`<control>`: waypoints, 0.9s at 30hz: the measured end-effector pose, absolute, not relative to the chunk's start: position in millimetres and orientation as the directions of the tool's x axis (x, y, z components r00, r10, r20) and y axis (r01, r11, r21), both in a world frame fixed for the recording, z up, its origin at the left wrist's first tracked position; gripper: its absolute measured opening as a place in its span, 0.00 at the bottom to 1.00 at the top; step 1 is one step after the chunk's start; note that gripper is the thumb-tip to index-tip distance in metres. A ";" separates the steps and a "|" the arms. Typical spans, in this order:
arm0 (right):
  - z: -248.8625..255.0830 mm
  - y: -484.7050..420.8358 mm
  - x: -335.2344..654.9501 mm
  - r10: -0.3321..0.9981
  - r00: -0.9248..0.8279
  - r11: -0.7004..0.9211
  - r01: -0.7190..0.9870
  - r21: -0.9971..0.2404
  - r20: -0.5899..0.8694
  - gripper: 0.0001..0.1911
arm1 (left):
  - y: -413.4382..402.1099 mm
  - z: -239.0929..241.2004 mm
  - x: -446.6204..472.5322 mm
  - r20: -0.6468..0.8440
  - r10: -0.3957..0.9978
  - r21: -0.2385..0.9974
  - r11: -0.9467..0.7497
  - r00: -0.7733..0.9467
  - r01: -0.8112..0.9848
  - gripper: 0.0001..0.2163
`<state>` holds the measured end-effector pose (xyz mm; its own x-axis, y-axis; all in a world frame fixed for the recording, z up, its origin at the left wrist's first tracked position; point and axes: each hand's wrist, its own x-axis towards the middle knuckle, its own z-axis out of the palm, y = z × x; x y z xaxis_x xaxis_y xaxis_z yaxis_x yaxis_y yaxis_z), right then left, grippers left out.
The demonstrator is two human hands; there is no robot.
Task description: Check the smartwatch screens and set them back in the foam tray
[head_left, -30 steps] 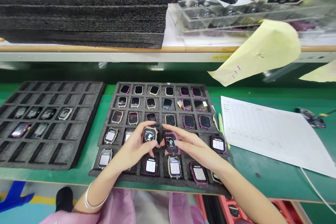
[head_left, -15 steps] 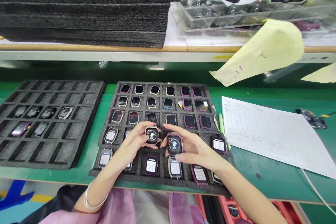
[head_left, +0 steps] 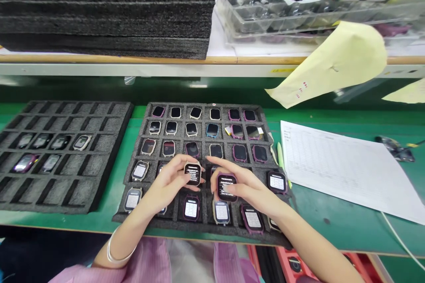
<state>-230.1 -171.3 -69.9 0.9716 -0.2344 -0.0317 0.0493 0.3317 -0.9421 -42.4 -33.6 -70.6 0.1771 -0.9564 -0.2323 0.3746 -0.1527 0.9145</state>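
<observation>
Above the middle foam tray [head_left: 206,190], my left hand [head_left: 172,181] is closed around a beige-framed smartwatch [head_left: 193,173], its thumb at the screen's edge. A purple-framed smartwatch [head_left: 227,185] is held in my right hand [head_left: 247,188], whose thumb lies over the screen. Both lit screens show a black text menu, too small to read fully. Below them in the tray lie a purple watch [head_left: 191,208] and a beige watch [head_left: 221,212] with white lit screens. Farther rows hold several watches with dark screens. My hands hide some middle compartments.
A second foam tray [head_left: 96,177] with several watches lies at the left. Printed sheets [head_left: 341,168] and a green pen [head_left: 280,155] are at the right. Overhead, a shelf [head_left: 139,70] carries stacked black foam [head_left: 106,13] and clear plastic trays [head_left: 245,22]; a yellow paper [head_left: 335,64] hangs down.
Both held watches have switched from a clock face to a text menu. The right-hand watch has shifted slightly right and down, and both thumbs have moved on the watches.
</observation>
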 end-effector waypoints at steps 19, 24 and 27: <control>-67.7 -171.4 -229.3 -0.271 0.961 0.335 0.039 -0.941 -0.056 0.27 | -33.6 -70.5 -47.1 -0.218 -0.964 0.913 -0.147 0.151 0.381 0.11; -62.3 -171.9 -228.3 -0.310 0.950 0.343 0.063 -0.937 -0.050 0.26 | -34.9 -68.6 -49.2 -0.236 -0.962 0.914 -0.171 0.138 0.367 0.10; -61.2 -172.2 -228.0 -0.323 0.944 0.348 0.054 -0.936 -0.065 0.26 | -35.8 -66.8 -50.0 -0.251 -0.957 0.918 -0.187 0.148 0.350 0.11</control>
